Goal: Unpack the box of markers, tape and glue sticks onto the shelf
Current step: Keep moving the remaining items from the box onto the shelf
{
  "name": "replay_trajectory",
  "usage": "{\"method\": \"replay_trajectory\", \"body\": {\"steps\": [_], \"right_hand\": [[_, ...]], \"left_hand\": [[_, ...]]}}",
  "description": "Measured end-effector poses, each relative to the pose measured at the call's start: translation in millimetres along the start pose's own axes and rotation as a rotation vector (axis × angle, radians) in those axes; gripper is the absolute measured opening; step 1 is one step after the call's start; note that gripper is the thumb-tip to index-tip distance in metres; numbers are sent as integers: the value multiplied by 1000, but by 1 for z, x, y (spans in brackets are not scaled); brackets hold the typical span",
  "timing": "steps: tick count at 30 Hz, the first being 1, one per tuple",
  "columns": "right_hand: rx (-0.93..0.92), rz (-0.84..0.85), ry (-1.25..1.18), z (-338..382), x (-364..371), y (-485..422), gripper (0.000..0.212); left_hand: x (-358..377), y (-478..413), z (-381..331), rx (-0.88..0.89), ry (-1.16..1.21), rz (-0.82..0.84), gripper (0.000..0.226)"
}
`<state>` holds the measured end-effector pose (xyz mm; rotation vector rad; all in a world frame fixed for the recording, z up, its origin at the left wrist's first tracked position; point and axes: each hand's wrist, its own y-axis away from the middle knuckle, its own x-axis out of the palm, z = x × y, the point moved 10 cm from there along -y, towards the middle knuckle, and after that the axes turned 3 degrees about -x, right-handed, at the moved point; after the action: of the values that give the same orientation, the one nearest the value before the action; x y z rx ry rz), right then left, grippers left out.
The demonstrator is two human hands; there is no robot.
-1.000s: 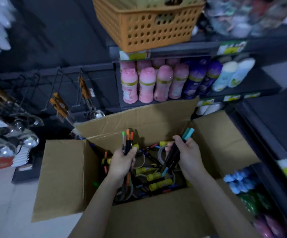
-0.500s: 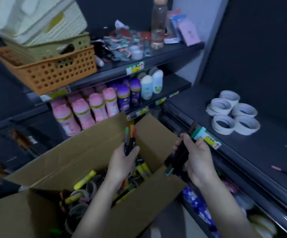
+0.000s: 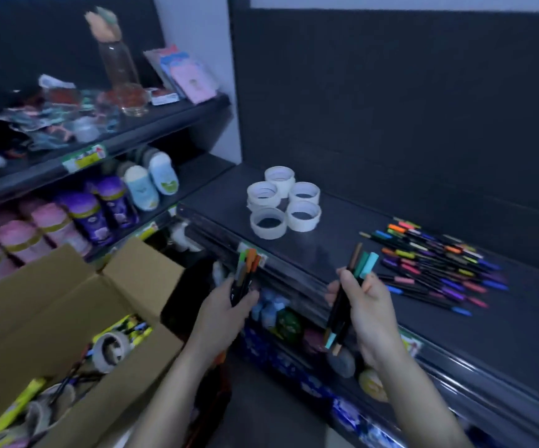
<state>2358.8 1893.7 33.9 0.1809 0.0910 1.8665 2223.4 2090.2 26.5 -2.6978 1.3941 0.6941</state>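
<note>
My left hand (image 3: 226, 313) grips a small bunch of black markers with green and orange caps (image 3: 246, 266), held upright just before the shelf's front edge. My right hand (image 3: 363, 305) grips another bunch of markers with teal and brown caps (image 3: 360, 265) over that edge. The dark shelf (image 3: 342, 240) carries several white tape rolls (image 3: 282, 202) and a spread pile of coloured markers (image 3: 436, 263). The open cardboard box (image 3: 51, 305) at lower left holds tape rolls, yellow glue sticks (image 3: 19, 405) and more markers.
Left shelves hold pink and purple bottles (image 3: 77, 218), white bottles and, higher up, a clear bottle (image 3: 118, 64) and packets. Below the dark shelf lie blue and green packaged goods (image 3: 278, 313). Bare shelf surface lies between the tape rolls and the marker pile.
My view has swung right from the box to the dark shelf. Both hands have lifted their marker bunches out of the box and carried them right, up to the shelf's front edge.
</note>
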Motion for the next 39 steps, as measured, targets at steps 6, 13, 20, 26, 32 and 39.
{"method": "replay_trajectory", "body": {"steps": [6,13,20,26,32,39], "right_hand": [[21,-130,-23,4,-101,-14,15],[2,-252,-8,14,-176,-26,16],[-33,-377,-49,17,-221,-51,12],[-50,-498,-13,23,-240,-77,18],[-44,-593,104,17,-261,-90,20],[-19,-654,209,18,-273,-99,19]], "left_hand": [[95,-19,-37,87,-164,153,29],[185,-53,-88,309,-495,321,32],[264,-92,-139,549,-735,464,28],[335,-126,-168,737,-895,590,23],[394,-149,-170,906,-1072,677,21],[419,-165,-160,910,-994,752,21]]}}
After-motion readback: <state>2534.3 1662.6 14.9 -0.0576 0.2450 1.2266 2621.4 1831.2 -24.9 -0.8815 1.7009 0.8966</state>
